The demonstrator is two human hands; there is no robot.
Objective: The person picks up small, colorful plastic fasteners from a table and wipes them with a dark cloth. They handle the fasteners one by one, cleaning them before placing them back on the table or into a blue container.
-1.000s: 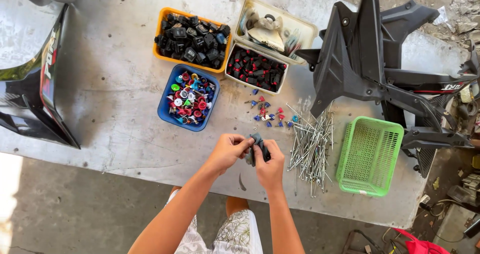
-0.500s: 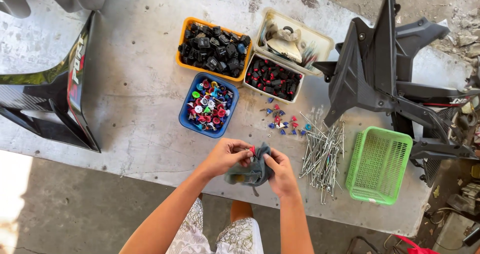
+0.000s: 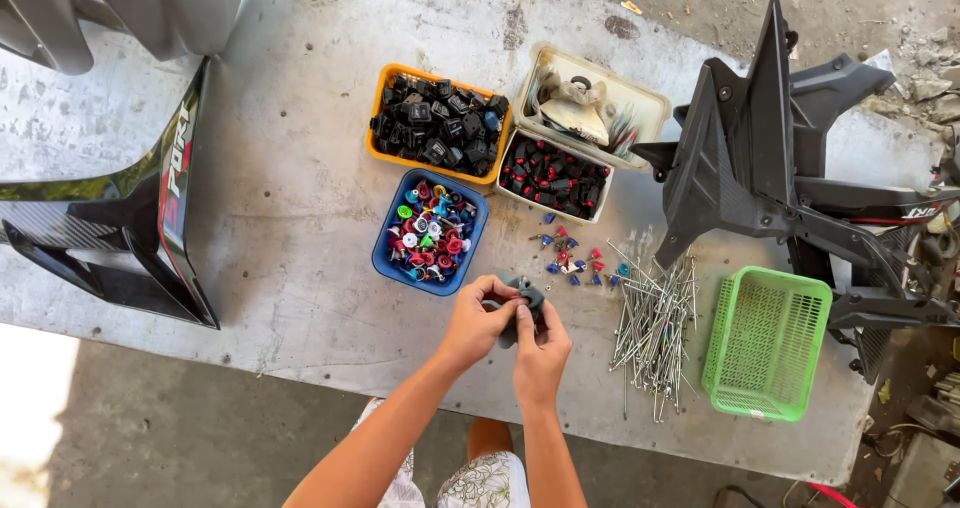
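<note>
Both of my hands meet over the near middle of a grey concrete table (image 3: pixel 300 228). My left hand (image 3: pixel 478 318) and my right hand (image 3: pixel 541 353) together grip a small dark grey plastic part (image 3: pixel 527 293), held just above the table. The part sits between my fingertips and is mostly covered by them. A blue tub (image 3: pixel 385 258) of small coloured caps lies just beyond my left hand. A few loose coloured caps (image 3: pixel 572 258) are scattered past my right hand.
An orange tub (image 3: pixel 372 148) of black parts, a white tub (image 3: pixel 508 193) of dark and red parts and a cream tub (image 3: pixel 650 98) of odds stand further back. A pile of metal pins (image 3: pixel 655 323) and a green basket (image 3: pixel 768 343) lie right. Black motorcycle panels (image 3: pixel 760 158) flank both sides.
The camera view has shifted, so the table contents sit further right in the frame. My hands stay together on the dark part and have turned it slightly between the fingers.
</note>
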